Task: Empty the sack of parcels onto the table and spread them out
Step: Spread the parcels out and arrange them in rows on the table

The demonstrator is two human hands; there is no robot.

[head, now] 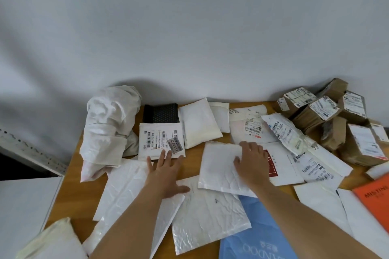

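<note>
Pressing flat, both open: left hand (pixel 166 171) and right hand (pixel 251 161) are spreading crinkly white mailers (pixel 221 166); crumpled woven sack (pixel 107 126) upper left.

One sack (pixel 107 130) — two hands — one blue bag (pixel 254 235).

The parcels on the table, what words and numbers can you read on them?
"43-6-2610": grey sticker on the white labelled mailer.
"502-602-12-616": printed sideways on that mailer's label.
"MISTINE", last letters cut off: orange parcel.
"NDOO", upside down, start hidden: blue bag.
Labels on the brown boxes and the right-hand white mailers: barcodes only, print too small and blurred.
</note>
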